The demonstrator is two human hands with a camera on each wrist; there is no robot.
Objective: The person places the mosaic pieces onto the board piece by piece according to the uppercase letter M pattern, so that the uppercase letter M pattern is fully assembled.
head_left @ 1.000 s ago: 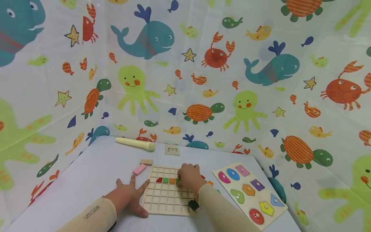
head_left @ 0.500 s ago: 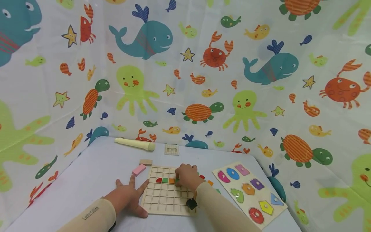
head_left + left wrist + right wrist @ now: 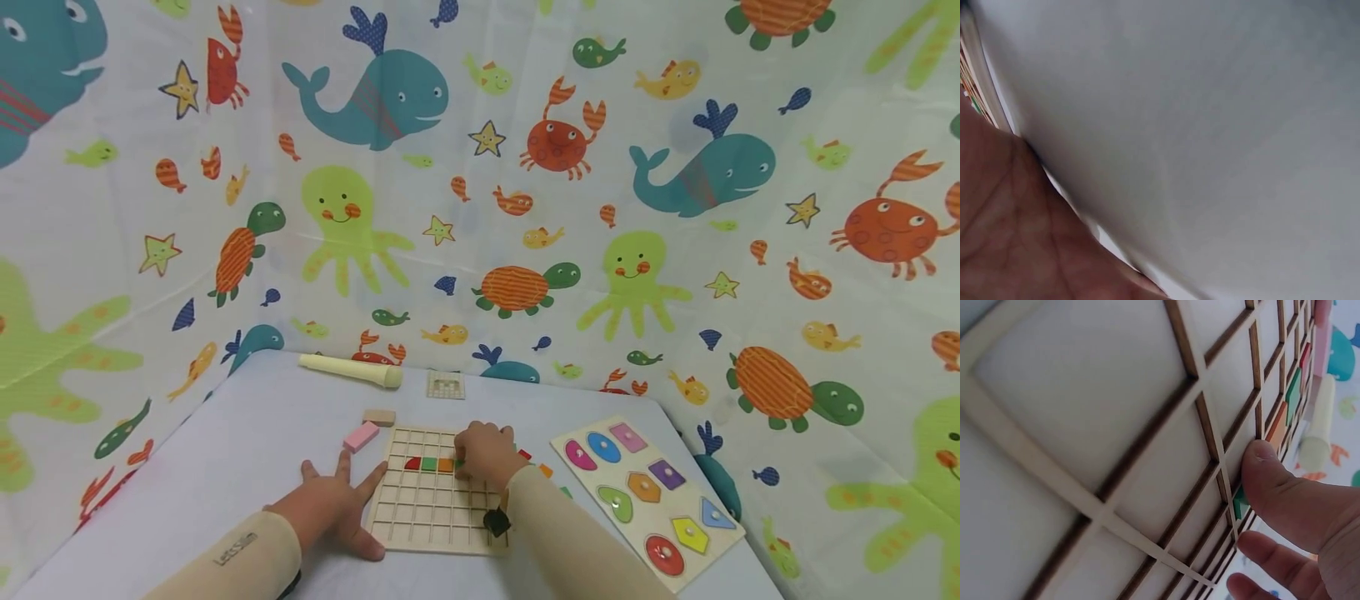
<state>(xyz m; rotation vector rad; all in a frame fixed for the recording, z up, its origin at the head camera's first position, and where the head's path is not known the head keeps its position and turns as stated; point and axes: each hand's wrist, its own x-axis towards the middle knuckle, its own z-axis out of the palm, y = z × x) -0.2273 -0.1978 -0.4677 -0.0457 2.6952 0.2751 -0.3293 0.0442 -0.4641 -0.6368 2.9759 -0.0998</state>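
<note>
A wooden grid board (image 3: 427,514) lies on the white table. One row of its cells holds a red tile (image 3: 413,463) with a rounded corner, a green tile (image 3: 429,464) and an orange tile (image 3: 446,466). Beside the orange one, my right hand (image 3: 486,454) pinches another green tile (image 3: 1239,503) at the grid; the right wrist view shows the thumb (image 3: 1266,472) over it, fingers curled below. My left hand (image 3: 337,502) rests with spread fingers at the board's left edge, index finger and thumb reaching the frame. The left wrist view shows mostly palm and white cloth.
Behind the board lie a pink block (image 3: 362,437) and a plain wooden block (image 3: 379,417). Farther back are a cream toy microphone (image 3: 351,370) and a small wooden grid piece (image 3: 446,385). A shape puzzle (image 3: 648,500) lies right; loose tiles (image 3: 545,471) are partly behind the right arm.
Both hands stay nearly where they were, the right one still at the green tile in the row. Only a slight shift of the head view shows.
</note>
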